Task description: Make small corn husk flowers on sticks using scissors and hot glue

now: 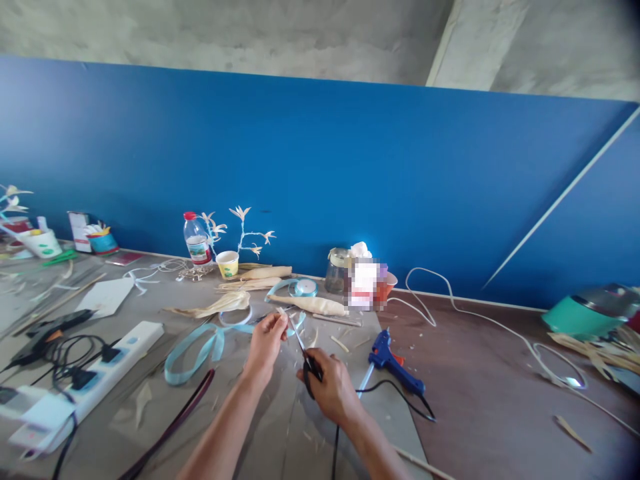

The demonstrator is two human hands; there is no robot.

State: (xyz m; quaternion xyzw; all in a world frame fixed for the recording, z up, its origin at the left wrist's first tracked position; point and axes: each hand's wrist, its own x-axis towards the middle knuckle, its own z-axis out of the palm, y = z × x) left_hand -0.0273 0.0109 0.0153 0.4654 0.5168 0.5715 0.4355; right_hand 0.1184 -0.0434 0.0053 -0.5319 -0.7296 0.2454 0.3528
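Black-handled scissors (pixel 299 335) are gripped in my right hand (pixel 334 383), their blades pointing up and away toward my left fingertips. My left hand (pixel 269 339) pinches a small pale piece (pixel 281 311), which looks like a bit of dried husk; most of it is hidden by the fingers. The blade tips are close beside that piece, and I cannot tell whether they touch it. Just beyond both hands lies a dried corn husk (pixel 315 305). Another husk (pixel 227 305) lies to the left, above a loop of light blue ribbon (pixel 175 363).
A blue glue gun (pixel 395 363) with a black cord lies right of my hands. On the left are a white power strip (pixel 123 353) and tangled cables. A bottle (pixel 197 243), a paper cup (pixel 228 265) with a husk-flower stem, and a glass jar (pixel 337 270) line the blue partition (pixel 300 160).
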